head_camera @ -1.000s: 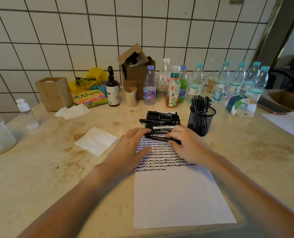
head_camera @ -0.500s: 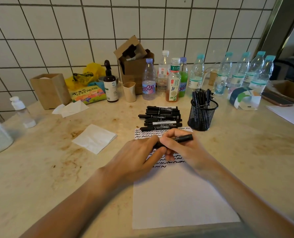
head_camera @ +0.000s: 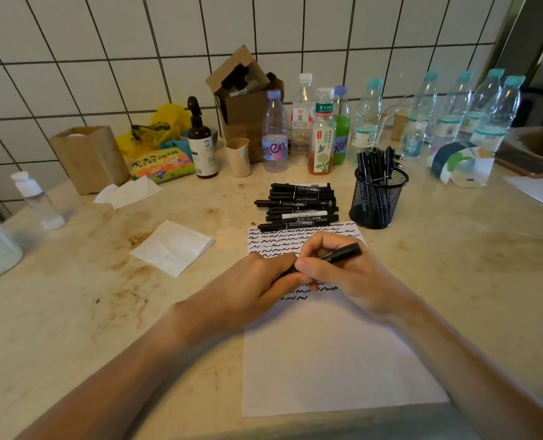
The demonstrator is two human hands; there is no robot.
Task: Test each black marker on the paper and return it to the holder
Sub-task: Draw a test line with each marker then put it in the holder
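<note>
The paper (head_camera: 333, 360) is showing white with rows of black wiggly lines near its far edge. The markers (head_camera: 297, 206) are looking black with white labels. The holder (head_camera: 376, 201) is showing black mesh. The table (head_camera: 73, 312) is looking cream with brown stains. The wall (head_camera: 105, 58) is showing white tiles with dark lines.

Marker (head_camera: 337, 256) tip end hidden under both hands; bottle labels too blurred to read.

marker pile (head_camera: 297, 206) lies behind the paper (head_camera: 333, 360), holder (head_camera: 378, 198) right of it.
</note>
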